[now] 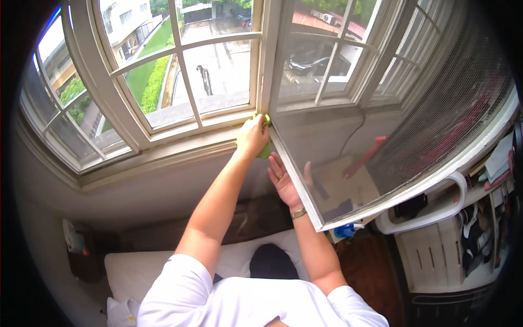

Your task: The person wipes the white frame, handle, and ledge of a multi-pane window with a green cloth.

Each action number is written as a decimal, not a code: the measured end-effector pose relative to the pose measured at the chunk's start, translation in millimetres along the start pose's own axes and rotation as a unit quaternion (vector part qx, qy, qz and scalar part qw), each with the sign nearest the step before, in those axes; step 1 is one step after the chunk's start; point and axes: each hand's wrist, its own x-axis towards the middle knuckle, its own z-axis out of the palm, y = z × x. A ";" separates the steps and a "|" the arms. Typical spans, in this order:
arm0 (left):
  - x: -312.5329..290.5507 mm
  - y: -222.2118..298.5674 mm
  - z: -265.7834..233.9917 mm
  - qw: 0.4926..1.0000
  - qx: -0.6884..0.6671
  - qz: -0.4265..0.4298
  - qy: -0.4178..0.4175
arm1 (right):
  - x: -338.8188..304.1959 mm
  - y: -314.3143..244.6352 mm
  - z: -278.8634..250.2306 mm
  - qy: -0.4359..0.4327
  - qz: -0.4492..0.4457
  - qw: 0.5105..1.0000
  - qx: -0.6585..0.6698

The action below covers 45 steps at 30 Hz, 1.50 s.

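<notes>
My left hand [252,137] is closed on a lime-green cloth [265,151], pressing it into the corner where the white window frame [263,82] meets the sill [180,146]. Part of the cloth hangs below the fingers. Just below and to the right, my right hand [284,182] is open, fingers stretched and palm showing, with a watch on the wrist. It lies alongside the white edge of a swung-out mesh screen panel [376,163]; whether it touches that edge is hard to tell.
A pale mattress or cushion [136,267] lies below me. Right of it, under the screen, stand a blue bottle [344,231] and a shelf [436,253] with clothes and folded items. A small dark cabinet [87,253] stands at left. Paned windows [218,71] face a driveway.
</notes>
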 end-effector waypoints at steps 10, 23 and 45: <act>2.7 2.1 -2.8 0.998 0.051 0.036 0.010 | -9.7 3.2 -0.4 0.004 0.021 0.999 -0.048; -34.1 22.6 -31.3 0.995 -0.072 -0.015 -0.060 | -23.4 5.0 -26.9 0.091 -0.014 0.988 -0.125; -47.0 -51.0 -97.4 0.741 -0.630 -0.232 0.028 | 58.4 90.3 34.7 0.161 -0.036 0.837 -0.521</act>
